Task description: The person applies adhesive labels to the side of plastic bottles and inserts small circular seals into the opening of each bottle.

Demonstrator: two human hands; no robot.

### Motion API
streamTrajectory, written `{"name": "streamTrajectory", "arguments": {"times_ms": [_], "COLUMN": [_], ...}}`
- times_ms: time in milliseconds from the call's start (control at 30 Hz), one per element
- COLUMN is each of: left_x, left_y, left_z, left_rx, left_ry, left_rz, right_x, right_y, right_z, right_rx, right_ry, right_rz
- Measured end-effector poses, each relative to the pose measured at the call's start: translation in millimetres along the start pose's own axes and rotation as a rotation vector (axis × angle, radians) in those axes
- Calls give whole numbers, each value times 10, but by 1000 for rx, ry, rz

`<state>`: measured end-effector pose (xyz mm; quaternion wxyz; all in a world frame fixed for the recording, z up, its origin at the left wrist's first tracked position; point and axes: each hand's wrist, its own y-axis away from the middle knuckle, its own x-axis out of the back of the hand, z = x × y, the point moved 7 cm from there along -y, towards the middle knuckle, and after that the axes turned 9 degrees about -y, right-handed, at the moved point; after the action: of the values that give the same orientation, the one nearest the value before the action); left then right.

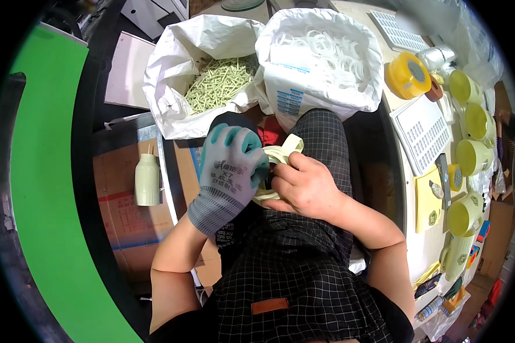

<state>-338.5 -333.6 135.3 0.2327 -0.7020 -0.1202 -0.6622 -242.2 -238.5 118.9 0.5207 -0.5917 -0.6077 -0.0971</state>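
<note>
Over my lap, both hands hold a pale yellow-green plastic ring-shaped part [292,144], which has a loop standing up at its far side. My left hand [230,157], in a grey and teal knit glove, has its fingers curled around the part's left side. My right hand [306,186] is bare, and its bent fingers grip the right side, the fingertips reaching into the middle. Much of the part is hidden behind my fingers, so I cannot make out what lies inside it.
Ahead stand a white sack [171,63] of small pale green pieces and another sack [272,86] of clear rings. The table [396,188] at my right bears pale green cups [474,157], yellow tape [408,75] and a label sheet [422,134]. A green bottle [147,182] stands on cardboard at left.
</note>
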Motion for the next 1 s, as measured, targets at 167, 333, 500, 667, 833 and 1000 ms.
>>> {"name": "streamTrajectory", "arguments": {"times_ms": [167, 333, 500, 667, 833, 1000], "left_x": [-75, -161, -114, -679, -480, -1217], "left_y": [17, 65, 80, 490, 198, -900], "left_z": [7, 8, 92, 763, 705, -527], "left_rx": [67, 100, -68, -51, -270, 532], "left_ry": [-5, 22, 888, 711, 1021, 1353], "left_rz": [-2, -233, 268, 41, 216, 250], "right_x": [1, 7, 410, 429, 103, 328], "right_y": [0, 43, 635, 1888, 2395, 1690], "right_z": [-16, -28, 19, 169, 73, 138], "right_rx": [1, 14, -23, -879, -1340, -785], "right_ry": [-52, -55, -1, -312, -1147, -415], "right_rz": [36, 99, 348, 253, 523, 257]}}
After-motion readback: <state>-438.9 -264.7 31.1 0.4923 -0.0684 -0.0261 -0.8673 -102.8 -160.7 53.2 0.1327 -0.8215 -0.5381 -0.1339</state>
